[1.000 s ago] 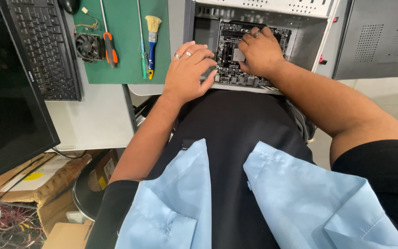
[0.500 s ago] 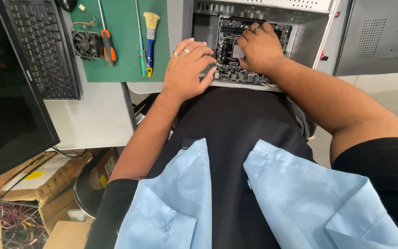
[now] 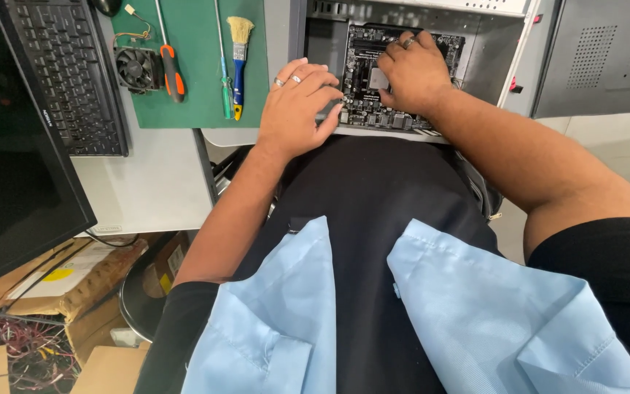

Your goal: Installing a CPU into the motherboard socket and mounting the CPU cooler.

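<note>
landmark: the open computer case [image 3: 494, 44] lay flat on the tabletop [image 3: 147, 182], and every place below was taken from it.
circuit board: the dark motherboard [image 3: 373, 109] sat inside the case, filling its left half, with the square silver processor [image 3: 379, 77] near its middle.
your left hand: your left hand [image 3: 297, 109] lay flat over the case's near-left rim, fingers spread and unclenched, fingertips touching the board's left edge; it gripped nothing.
your right hand: your right hand [image 3: 413, 69] rested on the board just right of the processor, fingers curled down toward the far edge; whether it pinched anything, you could not tell.
left of the case: the green mat [image 3: 198, 95] carried a small black fan [image 3: 136, 67], an orange-handled screwdriver [image 3: 171, 69], a thin green screwdriver [image 3: 224, 80] and a blue-handled brush [image 3: 239, 62]; beyond them lay the keyboard [image 3: 67, 73].
right of the case: the grey perforated side panel [image 3: 607, 58] stood just beside it.
risk: by my judgement, pressing with your right palm could have flexed the board or bent fine parts under it.
risk: your left fingertips could have snagged the small connectors along the board's left edge if they slid.
edges: the case walls boxed your hands on the far and right sides.
open room: the freest way out was back toward you, over the near rim.
</note>
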